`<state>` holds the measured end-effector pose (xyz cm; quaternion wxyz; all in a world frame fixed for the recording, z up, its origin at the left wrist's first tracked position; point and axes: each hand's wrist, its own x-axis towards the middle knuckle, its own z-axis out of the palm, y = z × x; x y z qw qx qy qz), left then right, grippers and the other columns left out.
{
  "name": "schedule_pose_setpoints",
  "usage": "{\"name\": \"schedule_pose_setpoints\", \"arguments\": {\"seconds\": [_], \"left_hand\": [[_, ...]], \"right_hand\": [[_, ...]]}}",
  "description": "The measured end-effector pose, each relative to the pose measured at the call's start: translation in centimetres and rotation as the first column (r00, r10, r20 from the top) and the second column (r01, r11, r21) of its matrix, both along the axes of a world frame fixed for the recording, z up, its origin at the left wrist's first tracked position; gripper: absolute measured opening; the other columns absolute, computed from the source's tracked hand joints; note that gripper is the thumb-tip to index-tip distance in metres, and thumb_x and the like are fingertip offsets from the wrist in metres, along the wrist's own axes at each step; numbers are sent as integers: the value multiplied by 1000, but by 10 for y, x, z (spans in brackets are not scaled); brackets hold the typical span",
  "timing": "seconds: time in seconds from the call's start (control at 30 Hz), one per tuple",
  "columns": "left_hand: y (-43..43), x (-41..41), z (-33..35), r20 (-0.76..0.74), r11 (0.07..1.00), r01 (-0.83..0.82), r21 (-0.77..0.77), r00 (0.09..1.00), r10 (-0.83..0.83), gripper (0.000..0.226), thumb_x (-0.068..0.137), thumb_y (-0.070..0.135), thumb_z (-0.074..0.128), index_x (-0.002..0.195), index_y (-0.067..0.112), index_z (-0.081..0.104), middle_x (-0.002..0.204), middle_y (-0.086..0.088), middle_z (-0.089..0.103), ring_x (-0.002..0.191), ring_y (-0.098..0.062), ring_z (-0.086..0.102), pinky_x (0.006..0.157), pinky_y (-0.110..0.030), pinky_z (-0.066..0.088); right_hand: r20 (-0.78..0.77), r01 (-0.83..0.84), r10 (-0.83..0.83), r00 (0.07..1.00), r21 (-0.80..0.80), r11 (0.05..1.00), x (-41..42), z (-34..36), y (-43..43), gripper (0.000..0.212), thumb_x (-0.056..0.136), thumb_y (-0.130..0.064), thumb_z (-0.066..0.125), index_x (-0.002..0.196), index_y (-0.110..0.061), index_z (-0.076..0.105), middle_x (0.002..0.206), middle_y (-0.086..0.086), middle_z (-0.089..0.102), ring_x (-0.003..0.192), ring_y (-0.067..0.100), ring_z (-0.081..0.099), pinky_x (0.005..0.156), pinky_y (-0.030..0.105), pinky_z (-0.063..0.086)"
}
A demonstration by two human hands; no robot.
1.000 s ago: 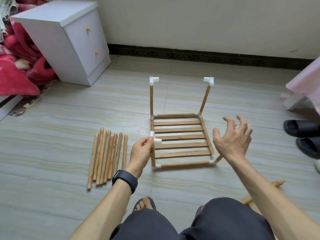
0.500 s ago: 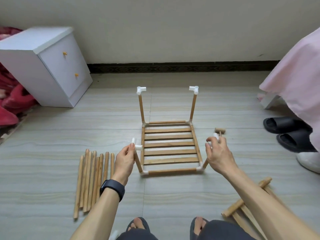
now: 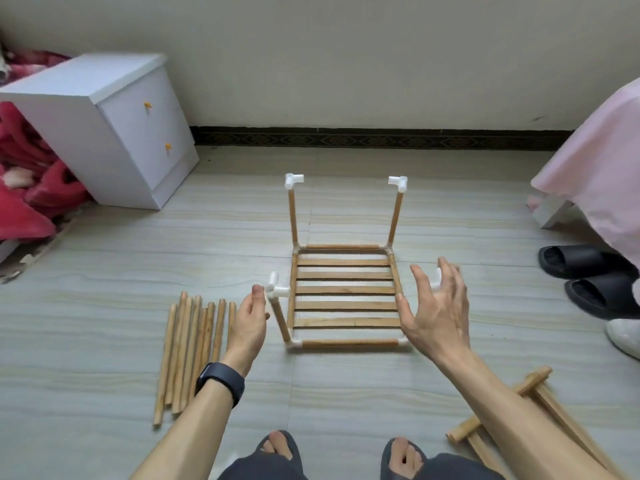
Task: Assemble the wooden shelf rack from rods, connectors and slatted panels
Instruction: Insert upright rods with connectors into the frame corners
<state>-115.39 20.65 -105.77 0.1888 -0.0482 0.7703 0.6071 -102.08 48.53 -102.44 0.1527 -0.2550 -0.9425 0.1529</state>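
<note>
The rack (image 3: pixel 344 296) sits on the tiled floor straight ahead of the person. Its base is a square of rods joined at the corners, and this square holds a slatted panel (image 3: pixel 343 277) lying flat inside it. Two rods stand up from the far corners, each topped by a white connector: one on the left (image 3: pixel 293 180), one on the right (image 3: pixel 398 182). A third rod (image 3: pixel 281 320) rises from the near left corner, leaning to the left, with its own connector (image 3: pixel 277 289) on top.

The left hand (image 3: pixel 247 322) is just beside that leaning rod, on its outer side. Its fingers are relaxed and hold nothing, and the thumb tip is right against the connector – whether it actually touches cannot be told. The right hand (image 3: pixel 438 313) hovers over the near right corner with its fingers spread wide, gripping nothing. Another white connector (image 3: pixel 437 277) shows behind its fingers, apart from the palm.

A row of loose rods (image 3: pixel 188 355) lies on the floor to the left of the left hand. A second slatted panel (image 3: pixel 540 410) lies at the lower right, partly under the right forearm.

A white cabinet (image 3: pixel 104 126) stands at the back left with both drawers closed, so their contents are hidden. A red blanket (image 3: pixel 27 188) is bunched beside it. Black slippers (image 3: pixel 588 271) sit at the right under a pink cloth (image 3: pixel 602 174).
</note>
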Motion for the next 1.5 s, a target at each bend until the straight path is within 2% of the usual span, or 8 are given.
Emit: {"name": "schedule_pose_setpoints", "arguments": {"seconds": [0.33,0.53,0.83,1.0,1.23,1.33,1.4,1.5], "left_hand": [[-141,13,-74,183,797,24,-603,977,109,70,101,52,48,156,13,29,157,-16,35,144,-33,35,115,-40,34],[-179,-5,-118,296,635,133,-761,942,157,63,98,38,47,154,18,28,156,-15,29,138,-38,37,110,-45,39],[-196,-30,-164,316,483,145,-864,902,294,45,96,11,43,141,6,34,141,-19,39,129,-39,45,97,-47,46],[-198,-33,-165,289,531,84,-843,904,316,36,102,25,50,128,0,56,130,-22,55,116,-42,57,90,-43,49],[-180,-43,-94,159,664,-69,-744,948,276,32,106,27,43,115,2,61,110,-18,70,101,-35,67,86,-42,54],[-151,-39,-33,-138,749,-120,-651,990,39,25,106,30,43,116,12,57,98,-8,67,89,-30,65,72,-39,51],[-125,-31,9,-369,777,-82,-624,907,-200,20,105,31,47,118,20,57,89,1,62,80,-23,60,64,-36,43],[-80,-16,60,-572,749,-45,-662,676,-465,22,102,32,54,122,26,59,91,8,58,77,-19,56,58,-31,38]], "right_hand": [[49,-646,657,752,251,721,-88,19,-164,57,90,-49,63,138,-19,60,157,15,42,149,37,32,116,59,33],[352,-720,632,691,259,643,-131,-11,-176,50,93,-40,62,131,-8,63,156,12,43,152,33,27,116,61,30],[168,-658,654,737,398,639,-115,-48,-182,36,89,-33,62,110,-5,69,145,7,54,145,27,42,111,57,34],[225,-686,654,722,356,635,-117,-42,-177,44,89,-44,54,111,-9,69,148,5,51,148,25,36,112,54,29],[258,-750,734,628,-54,660,-126,-9,-175,54,91,-56,54,135,-24,57,156,-6,44,155,15,14,121,57,18],[40,-686,714,699,-248,684,-117,22,-167,60,89,-64,54,134,-25,56,141,-9,58,144,9,39,117,48,30],[-132,-543,551,824,-466,699,-104,46,-158,71,79,-79,56,129,-28,56,116,-11,69,108,2,63,92,25,49],[-206,-265,220,953,-922,284,-86,74,-139,79,69,-82,69,120,-22,60,89,-3,71,64,8,65,57,21,50]]}}
